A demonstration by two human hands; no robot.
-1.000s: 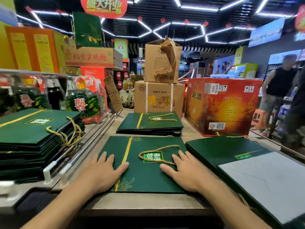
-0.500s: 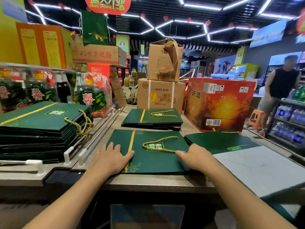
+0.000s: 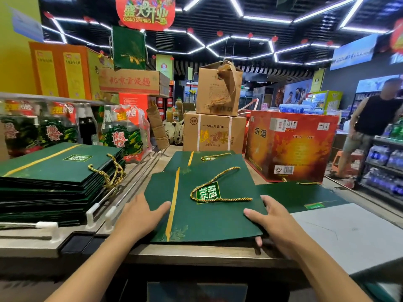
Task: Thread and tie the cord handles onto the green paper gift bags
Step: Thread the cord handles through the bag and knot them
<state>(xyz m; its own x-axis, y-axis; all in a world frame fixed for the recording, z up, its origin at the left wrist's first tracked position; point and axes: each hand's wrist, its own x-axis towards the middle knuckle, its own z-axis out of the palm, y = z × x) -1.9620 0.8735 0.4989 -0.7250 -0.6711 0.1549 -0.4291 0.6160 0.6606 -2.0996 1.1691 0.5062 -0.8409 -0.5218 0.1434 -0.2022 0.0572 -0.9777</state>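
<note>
left hand [image 3: 139,219]: thumb on top of green bag [image 3: 209,216] at its left edge, fingers under, gripping
right hand [image 3: 277,221]: thumb on top at the right edge, one fingertip visible beneath, gripping
green bag: flat matte paper, gold stripe, leaf print; held over counter [image 3: 196,253] near edge
cord handle [image 3: 218,186]: twisted gold loop across the label
beyond: bag pile [image 3: 196,156] partly hidden; tall stack [image 3: 54,184] left; red carton [image 3: 290,144] far right

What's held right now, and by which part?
The green gift bag, by its side edges: left hand grips the left edge, right hand the right edge, thumbs on top.
</note>
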